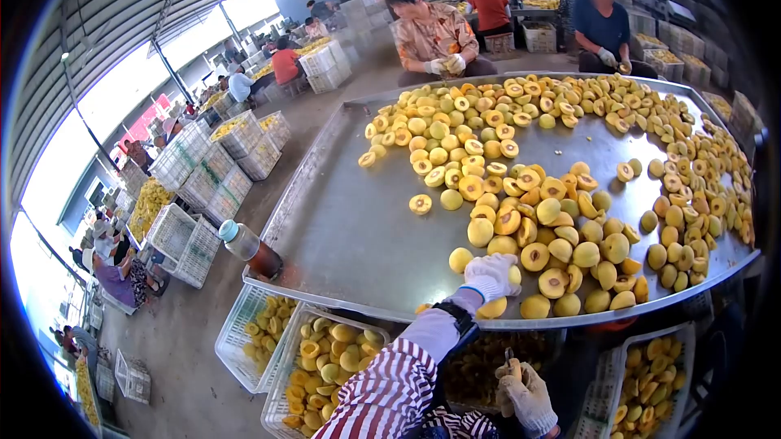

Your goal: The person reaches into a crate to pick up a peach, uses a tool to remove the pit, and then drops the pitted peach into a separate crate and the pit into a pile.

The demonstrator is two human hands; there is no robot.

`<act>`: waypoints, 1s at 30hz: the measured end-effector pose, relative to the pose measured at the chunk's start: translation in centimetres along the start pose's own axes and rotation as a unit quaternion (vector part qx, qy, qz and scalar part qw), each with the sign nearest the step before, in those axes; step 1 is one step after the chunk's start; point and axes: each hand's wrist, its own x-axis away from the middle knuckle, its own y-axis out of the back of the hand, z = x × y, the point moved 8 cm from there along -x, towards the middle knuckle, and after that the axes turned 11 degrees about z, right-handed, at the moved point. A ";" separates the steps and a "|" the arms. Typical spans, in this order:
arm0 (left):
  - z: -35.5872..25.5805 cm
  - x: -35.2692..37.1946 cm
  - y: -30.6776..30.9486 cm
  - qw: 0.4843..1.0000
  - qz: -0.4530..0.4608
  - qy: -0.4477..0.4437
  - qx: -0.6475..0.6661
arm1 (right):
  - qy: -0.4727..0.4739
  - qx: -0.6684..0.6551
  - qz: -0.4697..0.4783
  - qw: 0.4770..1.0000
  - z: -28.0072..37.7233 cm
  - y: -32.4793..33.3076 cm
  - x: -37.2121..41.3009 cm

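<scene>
Single head-worn view, fisheye, dark vignette at the corners. Looks forward and down from the near edge of the steel table [342, 227], across it to a worker seated opposite [435, 32]. Close range: striped sleeve [382, 394] rises from the bottom edge, left hand [492, 272] on the nearest peach halves [553, 252]. Right hand [529, 394] with a small tool [508, 360] sits lowest, nearest the lens. Crates [325, 366] show below the table edge. Hall roof [122, 0] curves off on the left.
</scene>
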 end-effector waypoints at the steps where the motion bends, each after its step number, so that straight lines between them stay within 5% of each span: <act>1: 0.5 1.0 0.3 0.997 -0.036 0.002 0.068 | 0.009 0.007 -0.005 1.000 0.3 0.4 0.4; 4: 2.7 2.4 -0.8 0.932 -0.106 -0.045 0.344 | -0.017 -0.032 -0.017 0.999 0.2 1.3 1.2; 7: 3.1 3.6 -2.6 0.662 -0.054 -0.193 0.723 | -0.042 -0.056 -0.027 0.997 1.8 -0.2 1.5; 9: 1.2 7.2 -2.0 0.524 -0.005 -0.231 0.820 | -0.044 -0.082 -0.002 0.996 1.8 -0.9 1.6; 11: 0.0 10.7 -2.3 0.515 0.006 -0.219 0.829 | -0.028 -0.059 0.003 0.998 2.7 -1.5 1.5; 13: -0.3 12.3 -3.4 0.560 0.030 -0.168 0.811 | -0.036 -0.028 0.012 0.999 2.4 -1.6 1.5; 15: -0.9 13.1 -4.8 0.482 0.069 -0.191 0.853 | -0.071 0.016 0.012 0.997 3.1 -2.1 1.8; 17: -1.1 14.3 -5.3 0.513 0.018 -0.194 0.836 | -0.055 0.030 0.008 0.998 2.9 -2.3 1.8; 26: -3.4 17.1 -5.5 0.463 0.008 -0.210 0.861 | 0.018 0.260 -0.061 0.964 4.2 -1.7 2.1; 30: -4.3 18.1 -5.3 0.510 0.013 -0.201 0.836 | 0.024 0.296 -0.080 0.952 5.4 -1.8 2.6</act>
